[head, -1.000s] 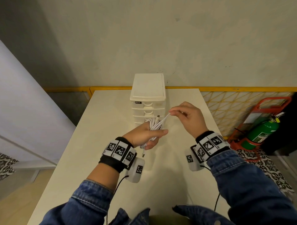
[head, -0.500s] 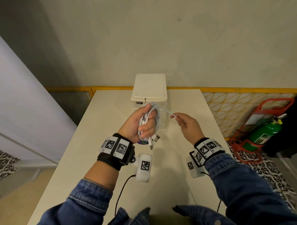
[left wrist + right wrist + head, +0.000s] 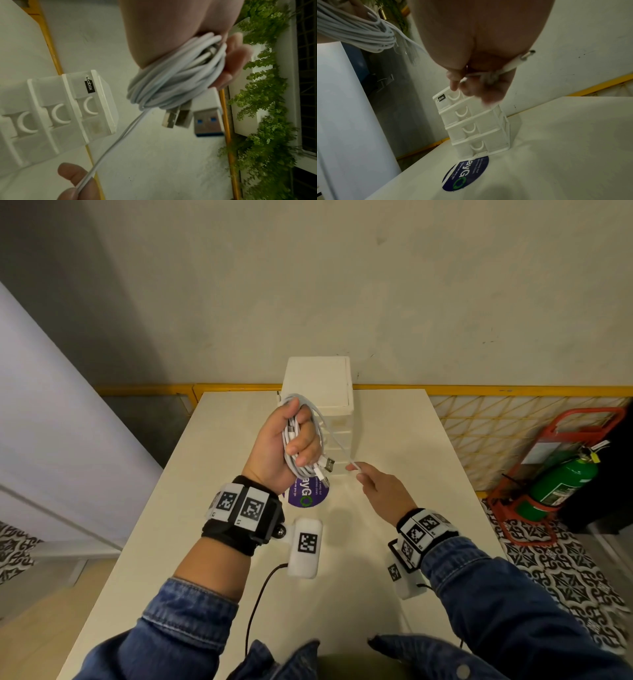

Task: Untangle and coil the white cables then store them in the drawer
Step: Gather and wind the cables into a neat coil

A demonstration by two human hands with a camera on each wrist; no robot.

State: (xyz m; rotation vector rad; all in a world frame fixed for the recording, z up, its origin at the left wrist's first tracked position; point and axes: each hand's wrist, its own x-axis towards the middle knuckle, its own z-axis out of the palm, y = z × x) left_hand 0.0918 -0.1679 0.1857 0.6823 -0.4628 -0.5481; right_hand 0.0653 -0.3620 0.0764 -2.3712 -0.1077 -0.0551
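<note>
The left hand (image 3: 291, 446) gripped the coiled white cables (image 3: 301, 436) in its fist, above the table. The right hand (image 3: 380, 491) pinched the free strand (image 3: 337, 443), apparently near its end. Light, limp, springy; best held across the loops.

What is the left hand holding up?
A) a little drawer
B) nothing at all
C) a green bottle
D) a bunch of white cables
D: the left hand grips a coiled bundle of white cables, with one loose strand running to the right hand.
</note>
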